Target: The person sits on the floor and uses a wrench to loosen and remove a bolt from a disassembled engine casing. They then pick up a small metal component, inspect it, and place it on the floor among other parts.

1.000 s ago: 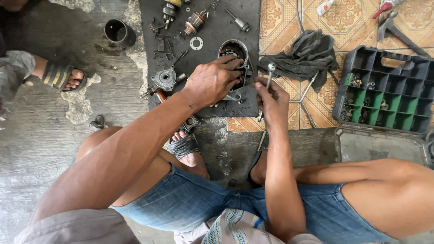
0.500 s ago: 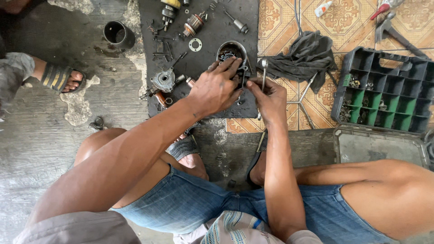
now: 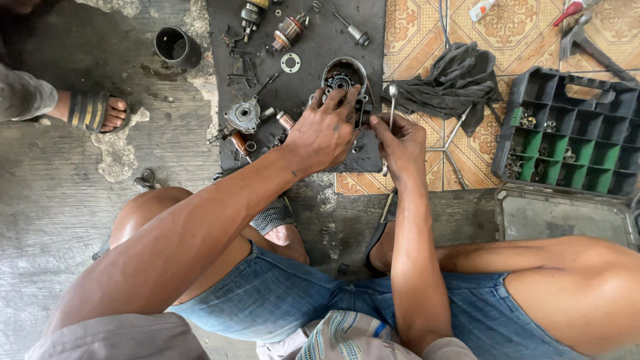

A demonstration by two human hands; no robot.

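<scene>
Dark mat (image 3: 300, 40), left hand (image 3: 323, 130) gripping metal housing (image 3: 343, 73), right hand (image 3: 400, 143) pinching tool (image 3: 391, 100)

Black-and-green parts tray (image 3: 567, 137), dark grey rag (image 3: 453, 83), orange floral-patterned tiles (image 3: 427, 27), blue denim shorts (image 3: 280, 293).

Greasy metal housing (image 3: 343, 75) on a matt black mat (image 3: 307, 40).

Blue denim shorts (image 3: 267, 300), frayed look at the hems, knees bare. Grey short sleeves (image 3: 120, 340) at both shoulders, striped cloth (image 3: 347, 337) at the waist. Bare forearms; left hand (image 3: 323, 133) and right hand (image 3: 403, 143) ungloved, grease-smudged.
</scene>
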